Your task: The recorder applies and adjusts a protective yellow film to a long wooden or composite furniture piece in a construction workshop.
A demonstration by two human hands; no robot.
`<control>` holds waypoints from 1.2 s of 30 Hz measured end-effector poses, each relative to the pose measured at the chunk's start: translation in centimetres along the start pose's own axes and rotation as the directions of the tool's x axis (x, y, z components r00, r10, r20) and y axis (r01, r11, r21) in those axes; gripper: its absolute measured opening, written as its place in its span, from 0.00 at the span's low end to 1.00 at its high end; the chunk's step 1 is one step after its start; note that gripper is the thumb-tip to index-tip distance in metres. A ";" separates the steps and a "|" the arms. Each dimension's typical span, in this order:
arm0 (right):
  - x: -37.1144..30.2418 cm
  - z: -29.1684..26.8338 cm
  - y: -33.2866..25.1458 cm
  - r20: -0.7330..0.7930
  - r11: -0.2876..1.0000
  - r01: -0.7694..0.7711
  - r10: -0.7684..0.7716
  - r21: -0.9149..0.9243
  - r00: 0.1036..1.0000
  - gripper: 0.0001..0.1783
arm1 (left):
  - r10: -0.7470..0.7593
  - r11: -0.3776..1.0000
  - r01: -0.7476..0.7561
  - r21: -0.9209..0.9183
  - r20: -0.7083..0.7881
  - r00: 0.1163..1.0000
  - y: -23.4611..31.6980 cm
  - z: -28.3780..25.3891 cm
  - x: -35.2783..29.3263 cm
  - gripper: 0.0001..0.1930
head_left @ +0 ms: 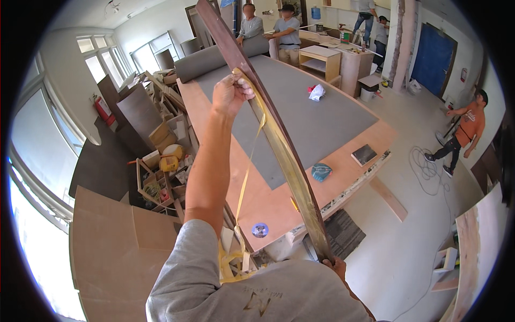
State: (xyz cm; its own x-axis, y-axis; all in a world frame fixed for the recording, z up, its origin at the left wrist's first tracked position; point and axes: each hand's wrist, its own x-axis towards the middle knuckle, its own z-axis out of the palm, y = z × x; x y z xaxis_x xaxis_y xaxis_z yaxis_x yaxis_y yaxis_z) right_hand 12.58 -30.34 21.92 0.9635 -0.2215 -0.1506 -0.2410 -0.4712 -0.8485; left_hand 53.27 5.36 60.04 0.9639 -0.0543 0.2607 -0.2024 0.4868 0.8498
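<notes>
One long board slanting lengthwise toward upper left, left hand pinching yellow strip, right hand gripping lower end

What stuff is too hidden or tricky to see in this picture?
All in the head view:
- Part of the right hand: the long board and grey shirt cover it.
- Some of the tangled yellow strip low down: the shirt blocks it.
- The head of the person in blue jeans: past the top edge.
- Anything inside the crumpled white thing: its folds hide it.
</notes>
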 end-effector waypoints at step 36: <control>0.6 1.3 2.0 -0.262 0.987 0.088 -0.122 -0.138 0.957 0.30 | 0.101 0.966 -0.082 0.245 -0.065 0.993 -0.8 6.2 -1.0 0.13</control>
State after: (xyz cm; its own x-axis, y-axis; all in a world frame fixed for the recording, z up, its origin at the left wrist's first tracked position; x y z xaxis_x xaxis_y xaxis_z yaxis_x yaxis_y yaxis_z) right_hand 12.81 -30.33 19.46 0.9213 -0.3779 0.0918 -0.1692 -0.6021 -0.7803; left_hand 51.40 -0.40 61.99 0.9477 0.0517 0.3150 -0.3173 0.2609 0.9117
